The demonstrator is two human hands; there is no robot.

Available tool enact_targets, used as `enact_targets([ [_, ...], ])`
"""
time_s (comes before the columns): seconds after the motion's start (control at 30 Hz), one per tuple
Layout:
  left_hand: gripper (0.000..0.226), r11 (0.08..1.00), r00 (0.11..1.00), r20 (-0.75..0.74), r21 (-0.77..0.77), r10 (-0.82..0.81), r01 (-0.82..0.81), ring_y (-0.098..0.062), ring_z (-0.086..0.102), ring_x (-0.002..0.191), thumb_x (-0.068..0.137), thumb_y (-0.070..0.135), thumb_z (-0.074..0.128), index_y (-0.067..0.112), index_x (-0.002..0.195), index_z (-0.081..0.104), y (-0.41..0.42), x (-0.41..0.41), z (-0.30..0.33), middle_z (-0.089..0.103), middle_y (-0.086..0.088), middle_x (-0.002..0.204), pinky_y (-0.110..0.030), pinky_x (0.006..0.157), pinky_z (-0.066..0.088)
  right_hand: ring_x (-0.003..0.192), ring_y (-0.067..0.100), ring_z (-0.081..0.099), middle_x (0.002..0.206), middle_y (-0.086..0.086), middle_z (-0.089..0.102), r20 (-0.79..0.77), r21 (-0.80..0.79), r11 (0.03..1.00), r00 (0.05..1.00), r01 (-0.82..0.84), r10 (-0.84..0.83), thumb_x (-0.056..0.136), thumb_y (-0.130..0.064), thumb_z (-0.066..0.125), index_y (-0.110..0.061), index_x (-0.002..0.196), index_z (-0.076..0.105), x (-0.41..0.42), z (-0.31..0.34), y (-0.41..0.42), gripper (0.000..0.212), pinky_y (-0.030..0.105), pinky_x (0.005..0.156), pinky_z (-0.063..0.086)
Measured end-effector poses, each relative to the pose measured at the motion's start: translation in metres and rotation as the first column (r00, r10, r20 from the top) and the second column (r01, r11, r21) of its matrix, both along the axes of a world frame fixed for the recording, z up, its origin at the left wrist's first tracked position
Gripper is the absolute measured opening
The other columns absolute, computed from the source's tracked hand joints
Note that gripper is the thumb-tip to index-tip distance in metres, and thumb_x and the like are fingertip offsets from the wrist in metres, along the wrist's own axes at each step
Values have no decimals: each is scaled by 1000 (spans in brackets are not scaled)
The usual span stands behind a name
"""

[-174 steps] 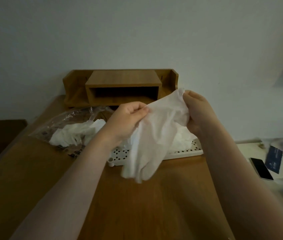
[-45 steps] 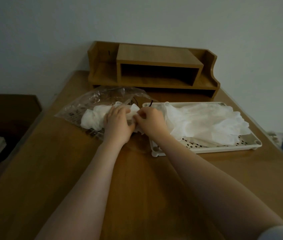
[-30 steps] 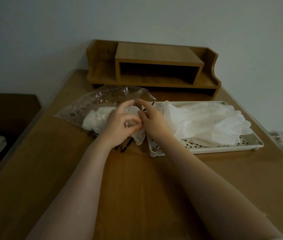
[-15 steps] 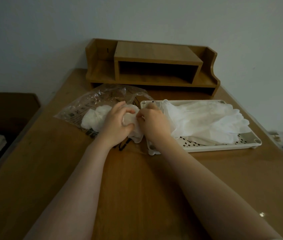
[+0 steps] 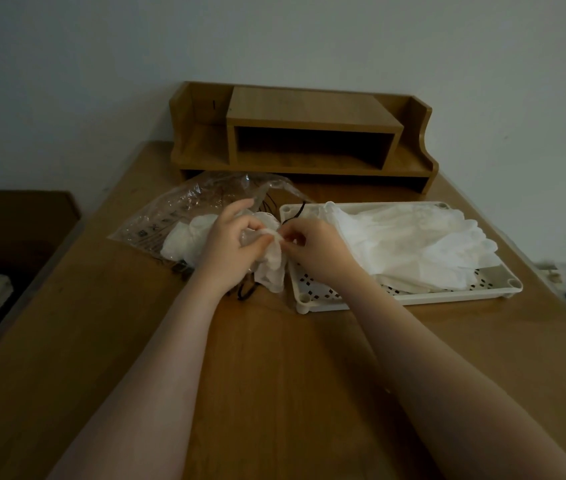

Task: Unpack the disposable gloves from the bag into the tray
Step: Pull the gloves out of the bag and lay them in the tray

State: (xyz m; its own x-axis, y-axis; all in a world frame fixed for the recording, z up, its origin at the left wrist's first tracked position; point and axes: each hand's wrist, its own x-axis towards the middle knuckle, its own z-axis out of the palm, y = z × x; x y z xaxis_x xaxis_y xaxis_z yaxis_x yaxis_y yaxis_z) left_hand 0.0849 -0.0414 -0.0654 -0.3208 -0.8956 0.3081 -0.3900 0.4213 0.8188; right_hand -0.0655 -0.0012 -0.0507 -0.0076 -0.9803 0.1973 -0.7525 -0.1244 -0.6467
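While both hands [image 5: 271,247] pinch it, glove [image 5: 272,268] hangs lengthwise downward.

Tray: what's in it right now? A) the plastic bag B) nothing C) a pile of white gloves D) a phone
C: a pile of white gloves lies in the tray, spread toward its right end, while the plastic bag sits on the table to the tray's left.
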Motion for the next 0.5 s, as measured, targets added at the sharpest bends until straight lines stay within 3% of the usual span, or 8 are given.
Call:
enact_targets([
  [0.13, 6, 1000, 993, 114, -14, 3, -1, -13, 29, 135, 86, 20, 67, 15, 86, 64, -5, 3, -4, 34, 0, 148, -32, 108, 26, 69, 0, 45, 81, -9, 53, -89, -58, 997, 995, 44, -49, 91, -19, 61, -12, 93, 68, -4, 10, -1, 10, 9, 60, 31],
  [0.23, 11, 1000, 982, 185, -1, -22, 23, -25, 31, 135, 87, 26, 65, 15, 85, 66, -10, 6, -9, 32, -6, 149, -47, 110, 30, 94, 13, 50, 101, 0, 60, -43, -154, 988, 999, 24, -31, 89, -18, 63, -12, 85, 65, -6, 18, 0, 7, 22, 77, 37],
  [0.3, 18, 1000, 970, 242, -7, -10, 12, -27, 34, 133, 87, 30, 64, 14, 78, 62, -11, 6, -9, 32, -7, 149, -49, 107, 32, 84, 14, 54, 93, 3, 62, 19, -96, 995, 1000, 7, -5, 93, -20, 57, -14, 82, 57, -5, 22, 2, 12, 26, 73, 41],
  [0.37, 21, 1000, 942, 334, -28, 15, -6, -28, 34, 130, 86, 29, 63, 11, 77, 59, -11, 6, -9, 32, -5, 149, -46, 105, 33, 64, 10, 46, 73, -1, 53, 146, -21, 1000, 989, 2, 1, 97, -21, 50, -16, 79, 51, -2, 23, 5, 19, 21, 59, 37],
  [0.43, 16, 998, 906, 420, -59, 48, -26, -27, 30, 132, 84, 24, 63, 14, 76, 53, -9, 4, -8, 33, -4, 148, -41, 106, 31, 59, 8, 42, 69, -4, 46, 359, 24, 999, 933, 23, -30, 98, -22, 48, -18, 77, 49, -2, 23, 8, 21, 15, 55, 36],
  [0.5, 14, 993, 878, 469, -108, 96, -51, -27, 30, 132, 83, 22, 62, 14, 79, 52, -9, 4, -7, 34, -6, 147, -38, 104, 30, 61, 11, 46, 71, 0, 49, 627, 57, 998, 779, -4, -33, 97, -22, 51, -14, 80, 51, -2, 21, 9, 19, 19, 60, 41],
])
